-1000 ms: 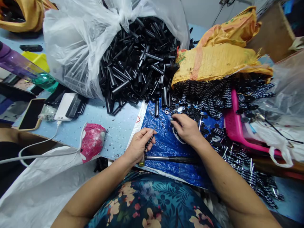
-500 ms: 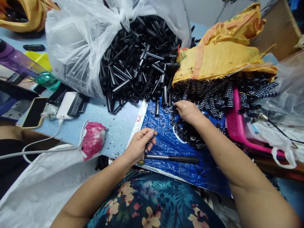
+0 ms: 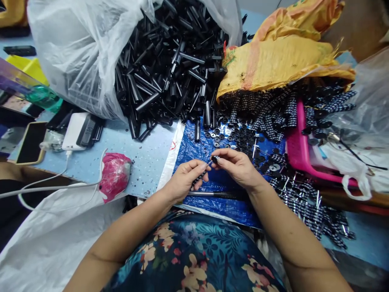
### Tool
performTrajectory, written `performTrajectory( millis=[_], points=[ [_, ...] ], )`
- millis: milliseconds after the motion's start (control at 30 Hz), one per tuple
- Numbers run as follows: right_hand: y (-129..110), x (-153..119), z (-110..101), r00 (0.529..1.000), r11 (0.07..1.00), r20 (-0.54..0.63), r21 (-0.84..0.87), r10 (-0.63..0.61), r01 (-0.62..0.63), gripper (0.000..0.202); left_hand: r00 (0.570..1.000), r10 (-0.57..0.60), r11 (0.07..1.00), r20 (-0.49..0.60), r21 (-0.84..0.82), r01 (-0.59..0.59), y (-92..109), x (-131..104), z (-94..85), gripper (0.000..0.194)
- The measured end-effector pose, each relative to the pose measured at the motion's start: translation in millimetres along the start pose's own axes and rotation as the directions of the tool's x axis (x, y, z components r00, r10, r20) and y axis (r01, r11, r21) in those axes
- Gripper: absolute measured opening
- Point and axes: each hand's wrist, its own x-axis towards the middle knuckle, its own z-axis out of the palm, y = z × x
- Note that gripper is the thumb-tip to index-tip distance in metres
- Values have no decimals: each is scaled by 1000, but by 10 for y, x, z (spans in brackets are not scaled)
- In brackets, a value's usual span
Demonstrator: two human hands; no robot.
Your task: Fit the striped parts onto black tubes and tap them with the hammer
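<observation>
My left hand (image 3: 189, 177) is closed around a black-and-white patterned rod (image 3: 199, 179), whose thin metal pin points toward my right hand. Between the thumb and fingers of my right hand (image 3: 233, 165) is a small black disc (image 3: 215, 159), held at the tip of that pin. Whether the pin passes through the disc I cannot tell. Just beyond my hands, many loose black discs (image 3: 241, 137) lie on the blue plastic sheet (image 3: 190, 152). Below my hands lies a hammer (image 3: 219, 195) with a black grip, its head hidden behind my left hand.
A clear plastic bag (image 3: 79, 52) spills black tubes (image 3: 170, 69) at the back. Patterned rods (image 3: 267, 109) stick out of a yellow sack (image 3: 273, 61) beside a pink basket (image 3: 299, 150). More rods (image 3: 310, 207) lie right. A white power bank (image 3: 74, 132), phone (image 3: 31, 142) and pink bundle (image 3: 114, 176) sit left.
My right hand has come back from the discs toward my left hand, now pinching a black disc at the rod's pin. The view has shifted, showing more loose rods at right.
</observation>
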Motion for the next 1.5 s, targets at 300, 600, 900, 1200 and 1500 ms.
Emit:
performTrajectory(
  millis=[300,600,900,1200,1500],
  points=[
    [49,-97,47,998,993,42,109,42,-46,26,1000,27,995,3,95,-27,-24,-112,14,41],
    [36,-153,49,998,996,52,70,46,-50,25,999,27,981,47,189,-35,-67,-128,-2,38],
    [47,-174,38,995,998,87,34,42,-46,27,998,17,986,53,163,-25,-62,-151,-11,38],
    [121,-191,22,996,998,78,42,46,-50,27,998,21,983,59,179,-31,-115,-139,-19,37],
    [86,-209,4,995,991,-67,-118,-69,60,30,997,67,990,23,119,-69,-127,-157,19,36]
  ],
)
